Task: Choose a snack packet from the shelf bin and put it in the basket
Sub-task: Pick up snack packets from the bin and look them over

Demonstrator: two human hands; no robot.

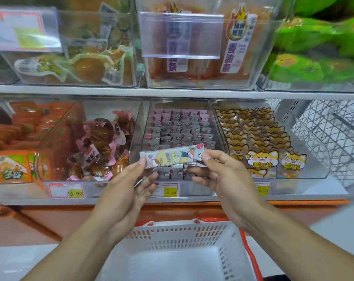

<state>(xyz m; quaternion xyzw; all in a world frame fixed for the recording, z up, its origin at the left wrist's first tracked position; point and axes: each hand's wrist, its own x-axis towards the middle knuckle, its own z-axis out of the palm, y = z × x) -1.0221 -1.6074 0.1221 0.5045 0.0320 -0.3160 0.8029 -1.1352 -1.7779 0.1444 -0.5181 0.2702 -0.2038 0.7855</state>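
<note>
A slim white snack packet (173,156) with cartoon print is held level in front of the middle clear shelf bin (219,126), which holds several rows of small pink and grey packets. My left hand (129,183) pinches the packet's left end with the thumb. My right hand (222,173) pinches its right end between thumb and fingers. Below my hands stands a white mesh basket (180,232) with an orange rim; its visible floor holds nothing.
Neighbouring clear bins hold brown wrapped snacks (103,142) on the left and cartoon-fox packets (259,140) on the right. An upper shelf (172,92) carries more bins. A white wire rack (332,134) stands at the right. Price tags line the shelf edge.
</note>
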